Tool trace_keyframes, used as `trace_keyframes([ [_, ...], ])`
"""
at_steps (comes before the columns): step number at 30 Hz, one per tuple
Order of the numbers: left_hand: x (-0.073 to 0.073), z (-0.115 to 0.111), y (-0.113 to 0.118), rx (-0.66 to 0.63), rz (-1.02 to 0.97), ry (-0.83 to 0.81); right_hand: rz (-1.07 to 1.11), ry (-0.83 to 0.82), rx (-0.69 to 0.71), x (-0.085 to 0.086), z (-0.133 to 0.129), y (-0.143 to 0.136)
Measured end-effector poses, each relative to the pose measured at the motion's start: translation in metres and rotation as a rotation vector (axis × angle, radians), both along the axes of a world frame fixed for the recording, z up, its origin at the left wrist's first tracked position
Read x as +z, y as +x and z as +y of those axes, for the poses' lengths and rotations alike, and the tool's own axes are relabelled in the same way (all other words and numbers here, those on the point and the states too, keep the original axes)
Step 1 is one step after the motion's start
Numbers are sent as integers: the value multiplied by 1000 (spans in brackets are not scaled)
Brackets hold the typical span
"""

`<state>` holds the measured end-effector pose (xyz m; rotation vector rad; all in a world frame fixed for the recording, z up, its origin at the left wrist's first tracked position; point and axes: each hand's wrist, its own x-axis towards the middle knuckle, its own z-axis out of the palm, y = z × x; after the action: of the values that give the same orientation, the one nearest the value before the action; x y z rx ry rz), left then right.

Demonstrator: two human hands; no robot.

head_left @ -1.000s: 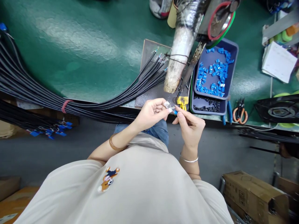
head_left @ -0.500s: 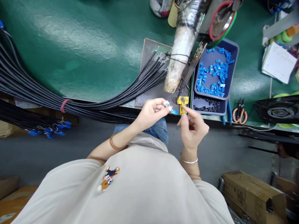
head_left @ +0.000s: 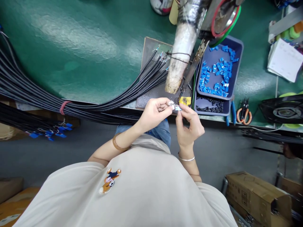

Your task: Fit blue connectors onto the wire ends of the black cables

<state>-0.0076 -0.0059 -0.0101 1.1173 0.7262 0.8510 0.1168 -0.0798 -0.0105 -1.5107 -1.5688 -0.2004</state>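
A small blue connector [head_left: 178,107] lies between my two hands, at the near edge of the dark work board [head_left: 148,60]. My left hand [head_left: 155,114] pinches its left side between thumb and forefinger; white wrapping covers a fingertip. From the right, my right hand [head_left: 191,123] closes thumb and forefinger on the connector's other end. The fingers hide most of it. Just beyond my right fingertips is a yellow piece [head_left: 186,101] beneath the thin tip of a metal arm [head_left: 195,64]. Black cables [head_left: 132,91] with stripped ends lie across the board.
A wrapped tube [head_left: 178,60] hangs over the board. At the right stand a bin of blue connectors [head_left: 238,67] and a lower bin of small black parts [head_left: 226,108]. Blue-handled pliers [head_left: 233,112], orange-handled cutters [head_left: 244,115] and a black fan [head_left: 284,110] lie farther right.
My right hand has moved left from the yellow piece to the blue connector, and its thumb and forefinger now grip it. My left hand has stayed nearly in place.
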Motion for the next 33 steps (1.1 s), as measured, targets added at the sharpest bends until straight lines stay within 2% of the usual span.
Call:
trace_keyframes([
  [8,-3,3,7,85,-21,17,86,-30,-7,0,9,1],
  [23,5,3,9,140,69,171,88,-18,6,8,15,2],
  [30,3,1,9,133,101,102,106,-52,36,5,14,5],
  [33,4,2,10,141,93,129,110,-56,36,6,14,6],
])
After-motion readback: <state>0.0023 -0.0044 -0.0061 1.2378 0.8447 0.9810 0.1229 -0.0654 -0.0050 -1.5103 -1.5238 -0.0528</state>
